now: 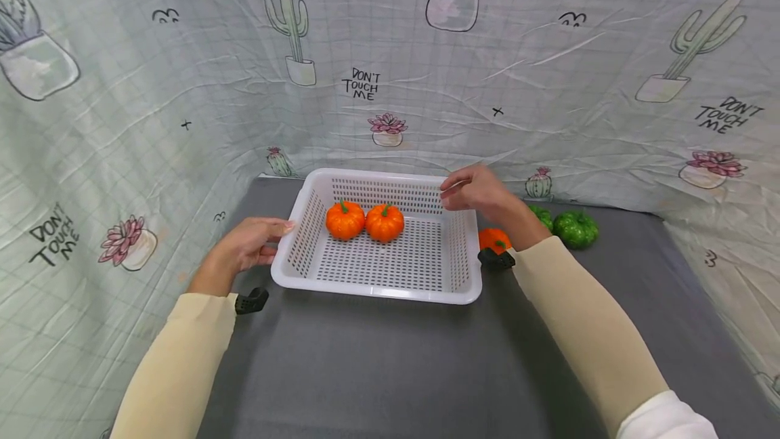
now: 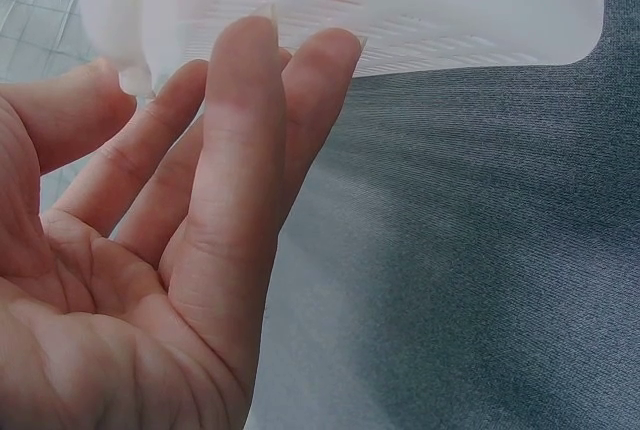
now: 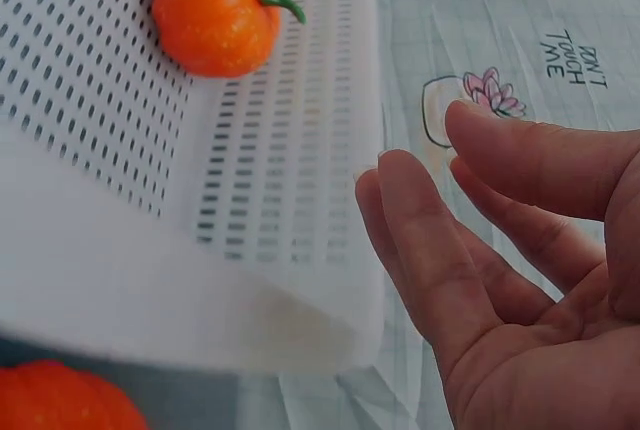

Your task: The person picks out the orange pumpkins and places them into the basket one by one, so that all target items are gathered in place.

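Note:
A white plastic basket [image 1: 380,295] with slotted walls stands at the back of the grey table. Two small orange pumpkins [image 1: 344,221] sit side by side in its left half. At the basket's left side, my left hand [image 1: 251,242] pinches the rim, thumb on the lip and fingers below it against the outer wall. My right hand [image 1: 478,192] hovers at the far right corner, thumb and fingers apart with nothing between them. In the right wrist view its fingertips [image 3: 400,175] are close beside the basket's rim.
Another orange pumpkin [image 1: 495,240] lies outside the basket on the right, partly behind the right wrist. Green pumpkins [image 1: 575,230] rest farther right, one half hidden by the forearm. A printed cloth [image 1: 390,39] hangs behind and to the sides of the table [image 1: 378,364].

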`<state>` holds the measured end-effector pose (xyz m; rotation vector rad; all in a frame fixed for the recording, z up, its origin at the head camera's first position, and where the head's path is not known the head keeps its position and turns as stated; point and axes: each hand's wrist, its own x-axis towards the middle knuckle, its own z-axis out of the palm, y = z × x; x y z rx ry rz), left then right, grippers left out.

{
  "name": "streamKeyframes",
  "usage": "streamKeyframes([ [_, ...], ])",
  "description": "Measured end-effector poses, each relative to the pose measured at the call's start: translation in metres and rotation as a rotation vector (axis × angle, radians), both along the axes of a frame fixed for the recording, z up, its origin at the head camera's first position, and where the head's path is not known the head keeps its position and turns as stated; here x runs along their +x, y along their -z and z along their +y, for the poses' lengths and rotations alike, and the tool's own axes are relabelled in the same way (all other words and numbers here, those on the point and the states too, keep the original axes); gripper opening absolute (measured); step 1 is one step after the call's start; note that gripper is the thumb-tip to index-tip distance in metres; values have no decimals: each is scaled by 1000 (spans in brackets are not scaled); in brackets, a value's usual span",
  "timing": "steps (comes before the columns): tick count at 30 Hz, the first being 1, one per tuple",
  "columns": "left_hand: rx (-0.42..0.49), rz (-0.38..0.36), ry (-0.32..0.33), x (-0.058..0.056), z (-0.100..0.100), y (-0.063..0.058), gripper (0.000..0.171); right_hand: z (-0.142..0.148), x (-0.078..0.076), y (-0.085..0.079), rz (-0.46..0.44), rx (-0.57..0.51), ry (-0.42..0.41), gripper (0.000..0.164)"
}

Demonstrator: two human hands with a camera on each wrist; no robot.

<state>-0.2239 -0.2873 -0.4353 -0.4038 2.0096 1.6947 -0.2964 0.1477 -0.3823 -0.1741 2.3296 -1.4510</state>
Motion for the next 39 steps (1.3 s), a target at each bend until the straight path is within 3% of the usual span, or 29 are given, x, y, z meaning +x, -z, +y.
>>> streamKeyframes([
  [13, 5, 6, -1, 0, 1, 0, 59, 34, 10, 2, 4, 44, 9, 40],
  [26, -2, -1, -8, 0, 1, -1, 60, 72, 26, 5, 69, 97, 19, 38],
  [39, 10, -1, 2, -1, 0, 0, 62, 109, 37, 14, 68, 126, 46, 44],
])
